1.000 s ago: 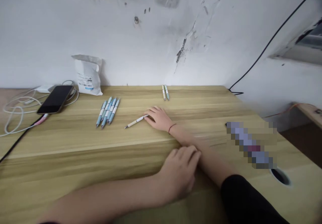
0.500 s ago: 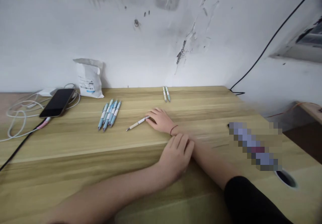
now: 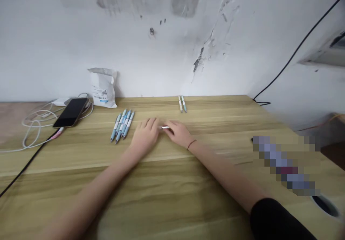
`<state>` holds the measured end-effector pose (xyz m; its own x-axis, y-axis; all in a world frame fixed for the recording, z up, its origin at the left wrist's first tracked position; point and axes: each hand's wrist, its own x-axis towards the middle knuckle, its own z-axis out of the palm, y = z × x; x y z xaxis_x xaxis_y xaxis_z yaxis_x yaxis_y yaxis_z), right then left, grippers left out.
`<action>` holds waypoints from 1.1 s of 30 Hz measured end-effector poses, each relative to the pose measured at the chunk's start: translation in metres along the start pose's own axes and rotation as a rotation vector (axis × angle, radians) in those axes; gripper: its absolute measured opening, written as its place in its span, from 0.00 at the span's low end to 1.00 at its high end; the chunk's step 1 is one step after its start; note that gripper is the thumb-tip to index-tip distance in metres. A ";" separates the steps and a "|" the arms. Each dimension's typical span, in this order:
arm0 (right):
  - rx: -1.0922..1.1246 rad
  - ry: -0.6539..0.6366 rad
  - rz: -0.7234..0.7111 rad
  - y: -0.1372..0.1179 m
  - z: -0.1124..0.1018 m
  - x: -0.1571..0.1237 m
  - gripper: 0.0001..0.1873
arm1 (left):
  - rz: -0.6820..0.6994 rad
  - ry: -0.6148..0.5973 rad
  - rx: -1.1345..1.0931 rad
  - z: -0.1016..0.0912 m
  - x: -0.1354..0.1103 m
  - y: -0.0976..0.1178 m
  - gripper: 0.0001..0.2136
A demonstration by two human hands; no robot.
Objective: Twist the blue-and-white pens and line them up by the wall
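My right hand [image 3: 178, 132] pinches one end of a pen [image 3: 165, 127] just above the wooden desk. My left hand [image 3: 145, 134] is closed over the pen's other end, and only a short pale stretch shows between the two hands. How the left fingers wrap around it is hidden behind the back of the hand. Left of my left hand lies a bundle of several light-blue and white pens [image 3: 122, 125], side by side. Two more pens, a cream one [image 3: 180, 104] and a green-white one [image 3: 184, 104], lie parallel near the wall.
A black phone [image 3: 71, 112] with tangled white cables [image 3: 32, 125] lies at the left on the desk [image 3: 167, 193]. A white plastic packet [image 3: 102, 88] stands against the wall. A blurred-out long object [image 3: 285, 166] and a round desk hole [image 3: 326, 207] are on the right.
My left hand has moved forward and left, from beside my right wrist onto the pen. My right hand still holds the pen. The view has shifted slightly.
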<state>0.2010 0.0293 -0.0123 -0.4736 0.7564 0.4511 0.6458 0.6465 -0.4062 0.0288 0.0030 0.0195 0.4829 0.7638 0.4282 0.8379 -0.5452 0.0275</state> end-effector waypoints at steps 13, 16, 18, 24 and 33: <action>0.237 0.064 0.078 -0.014 -0.005 -0.004 0.10 | -0.257 0.036 -0.881 0.008 -0.002 -0.016 0.11; 0.157 -0.046 0.067 -0.013 -0.008 -0.004 0.14 | -0.334 0.022 -1.112 0.015 -0.004 -0.013 0.16; 0.132 -0.067 0.038 -0.011 -0.009 -0.004 0.13 | -0.342 0.014 -1.169 0.018 -0.004 -0.014 0.18; -0.015 -0.015 0.000 0.002 -0.009 -0.005 0.12 | -0.196 0.486 -0.477 0.013 -0.003 -0.038 0.32; -0.132 0.027 -0.029 0.014 -0.018 -0.003 0.14 | 0.043 0.206 0.126 0.007 -0.007 -0.047 0.12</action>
<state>0.2224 0.0342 -0.0057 -0.4782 0.7332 0.4835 0.7057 0.6485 -0.2853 -0.0119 0.0254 0.0088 0.4674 0.6474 0.6021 0.8490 -0.5185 -0.1016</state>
